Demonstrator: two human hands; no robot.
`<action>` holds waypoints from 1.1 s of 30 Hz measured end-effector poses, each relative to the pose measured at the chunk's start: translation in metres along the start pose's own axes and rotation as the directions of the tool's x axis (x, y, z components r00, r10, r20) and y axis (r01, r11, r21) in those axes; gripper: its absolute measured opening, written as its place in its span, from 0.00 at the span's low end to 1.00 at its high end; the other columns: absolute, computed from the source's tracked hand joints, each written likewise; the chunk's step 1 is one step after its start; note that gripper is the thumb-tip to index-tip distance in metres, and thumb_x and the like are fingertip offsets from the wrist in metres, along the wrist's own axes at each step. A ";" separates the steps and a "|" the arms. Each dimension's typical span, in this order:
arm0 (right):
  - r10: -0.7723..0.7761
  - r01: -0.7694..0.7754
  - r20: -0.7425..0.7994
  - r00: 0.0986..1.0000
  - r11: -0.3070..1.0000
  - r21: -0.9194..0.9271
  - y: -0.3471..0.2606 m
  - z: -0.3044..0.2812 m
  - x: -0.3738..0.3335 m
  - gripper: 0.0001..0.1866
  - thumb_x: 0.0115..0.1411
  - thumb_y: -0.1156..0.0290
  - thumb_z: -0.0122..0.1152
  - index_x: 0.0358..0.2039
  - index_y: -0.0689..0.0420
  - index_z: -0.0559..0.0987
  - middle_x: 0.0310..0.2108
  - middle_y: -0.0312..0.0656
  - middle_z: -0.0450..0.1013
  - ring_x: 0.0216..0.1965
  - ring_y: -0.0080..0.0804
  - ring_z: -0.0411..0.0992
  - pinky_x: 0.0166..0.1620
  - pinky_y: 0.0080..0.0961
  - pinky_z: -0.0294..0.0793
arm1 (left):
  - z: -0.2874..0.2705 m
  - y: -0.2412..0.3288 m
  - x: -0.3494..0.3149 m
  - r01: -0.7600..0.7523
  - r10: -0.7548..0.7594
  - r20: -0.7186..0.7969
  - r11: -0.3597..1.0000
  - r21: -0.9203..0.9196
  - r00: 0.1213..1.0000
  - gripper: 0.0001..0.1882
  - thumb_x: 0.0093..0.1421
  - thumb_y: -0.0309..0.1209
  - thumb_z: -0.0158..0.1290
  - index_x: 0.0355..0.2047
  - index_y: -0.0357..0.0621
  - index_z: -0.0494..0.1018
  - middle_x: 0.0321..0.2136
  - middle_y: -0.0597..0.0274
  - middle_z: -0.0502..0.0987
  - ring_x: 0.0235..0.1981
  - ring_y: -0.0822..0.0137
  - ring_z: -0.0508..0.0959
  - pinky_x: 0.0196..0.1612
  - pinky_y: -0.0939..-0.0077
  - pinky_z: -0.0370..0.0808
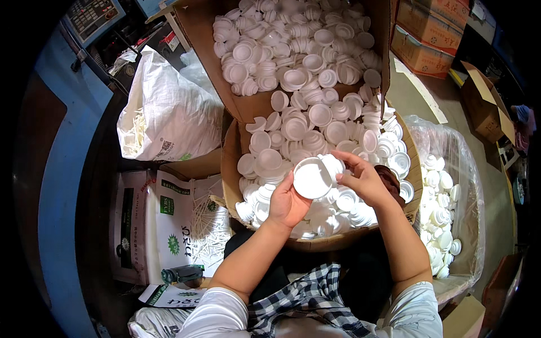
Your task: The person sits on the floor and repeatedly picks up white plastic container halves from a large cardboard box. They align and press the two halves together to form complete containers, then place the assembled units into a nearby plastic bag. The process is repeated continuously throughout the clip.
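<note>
Nearest lies a black-and-white checked cloth (310, 298) across the lap, between two pale sleeves. Beyond it the left hand (286, 203) grips a white cap (311, 179) by its near-left edge, thumb at the rim, the round face turned upward. The right hand (363, 179) pinches a ribbed white piece (333, 164) between thumb and forefinger, right against the cap (whether the two are one part, I cannot tell). Both are held above an open lower carton (332, 242), heaped with similar loose caps (296, 128). To the left, white sticks (209, 236) lie beside printed packaging (174, 225); to the right stands a clear plastic bag (468, 236) of more white caps. Farther off, a white sack (180, 124) holds sticks at left, a tilted upper carton (242, 107) opens onto the heap, and orange-brown boxes (420, 53) are stacked at upper right
</note>
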State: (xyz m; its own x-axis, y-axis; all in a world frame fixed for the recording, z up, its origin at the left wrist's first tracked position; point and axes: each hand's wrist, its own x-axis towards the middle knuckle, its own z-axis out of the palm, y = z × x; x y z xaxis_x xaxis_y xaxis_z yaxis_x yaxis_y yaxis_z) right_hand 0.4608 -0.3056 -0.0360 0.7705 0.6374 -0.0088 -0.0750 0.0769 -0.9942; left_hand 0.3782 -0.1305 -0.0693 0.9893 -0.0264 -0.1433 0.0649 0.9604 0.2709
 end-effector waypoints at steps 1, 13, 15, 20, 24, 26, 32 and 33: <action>-0.022 0.022 -0.001 1.000 0.999 -0.045 0.000 -0.001 -0.001 0.28 0.50 0.75 0.59 0.54 0.58 0.66 0.49 0.38 0.66 0.44 0.21 0.65 0.43 0.19 0.67 | 0.003 0.000 -0.001 -0.005 0.005 0.003 1.000 0.010 1.000 0.21 0.65 0.36 0.32 0.54 0.36 0.58 0.54 0.54 0.63 0.56 0.60 0.62 0.60 0.63 0.55; -0.537 0.291 -0.164 0.827 0.660 -0.693 -0.022 0.020 -0.013 0.23 0.39 0.69 0.69 0.39 0.55 0.75 0.35 0.38 0.68 0.34 0.29 0.67 0.33 0.22 0.68 | 0.007 -0.004 -0.007 -0.181 0.178 0.036 0.942 0.282 0.983 0.21 0.65 0.32 0.34 0.58 0.46 0.54 0.55 0.58 0.61 0.56 0.61 0.62 0.58 0.60 0.60; -0.619 0.321 -0.142 0.772 0.573 -0.755 -0.022 0.027 -0.017 0.23 0.38 0.69 0.69 0.38 0.55 0.75 0.33 0.40 0.68 0.34 0.33 0.68 0.33 0.24 0.68 | 0.009 -0.005 -0.008 -0.197 0.194 0.038 0.942 0.274 0.980 0.21 0.64 0.30 0.35 0.58 0.46 0.54 0.55 0.58 0.61 0.55 0.61 0.63 0.57 0.60 0.61; -0.673 0.367 -0.023 0.739 0.431 -0.824 -0.020 0.038 -0.017 0.24 0.37 0.68 0.70 0.38 0.54 0.75 0.32 0.43 0.69 0.34 0.38 0.68 0.35 0.30 0.69 | 0.011 -0.005 -0.009 -0.214 0.196 0.089 0.936 0.278 0.976 0.22 0.63 0.27 0.38 0.58 0.45 0.54 0.54 0.58 0.62 0.54 0.62 0.65 0.55 0.63 0.64; -0.684 0.368 0.011 0.729 0.378 -0.849 -0.022 0.044 -0.019 0.23 0.38 0.67 0.69 0.39 0.54 0.75 0.32 0.43 0.68 0.34 0.39 0.68 0.34 0.30 0.69 | 0.011 -0.006 -0.010 -0.239 0.215 0.105 0.904 0.354 0.971 0.22 0.62 0.26 0.40 0.57 0.44 0.55 0.53 0.58 0.63 0.53 0.64 0.65 0.55 0.65 0.63; -0.685 0.375 0.022 0.728 0.372 -0.849 -0.023 0.045 -0.020 0.23 0.39 0.67 0.68 0.39 0.54 0.75 0.33 0.43 0.68 0.34 0.39 0.68 0.34 0.30 0.69 | 0.013 -0.007 -0.012 -0.245 0.213 0.126 0.896 0.370 0.969 0.22 0.62 0.26 0.40 0.57 0.44 0.56 0.53 0.58 0.63 0.53 0.64 0.65 0.55 0.65 0.63; -0.684 0.394 0.060 0.727 0.343 -0.853 -0.024 0.045 -0.020 0.23 0.39 0.69 0.68 0.39 0.53 0.75 0.34 0.44 0.68 0.35 0.39 0.68 0.34 0.30 0.70 | 0.013 -0.008 -0.012 -0.238 0.201 0.135 0.893 0.383 0.970 0.22 0.63 0.28 0.40 0.57 0.44 0.56 0.53 0.59 0.63 0.53 0.65 0.66 0.54 0.66 0.64; -0.681 0.397 0.068 0.729 0.340 -0.853 -0.025 0.046 -0.021 0.23 0.39 0.69 0.68 0.40 0.53 0.75 0.35 0.44 0.68 0.35 0.39 0.68 0.34 0.30 0.70 | 0.014 -0.007 -0.013 -0.235 0.198 0.135 0.893 0.384 0.971 0.22 0.63 0.28 0.41 0.57 0.44 0.55 0.53 0.59 0.63 0.53 0.65 0.66 0.54 0.66 0.64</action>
State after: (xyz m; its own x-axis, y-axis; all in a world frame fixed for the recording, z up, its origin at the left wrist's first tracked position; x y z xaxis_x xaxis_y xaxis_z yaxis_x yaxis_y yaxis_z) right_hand 0.4177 -0.2856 -0.0065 0.5702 0.4643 0.6777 0.8198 -0.3747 -0.4330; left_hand 0.3666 -0.1410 -0.0561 0.9910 0.1269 0.0426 -0.1245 0.7575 0.6409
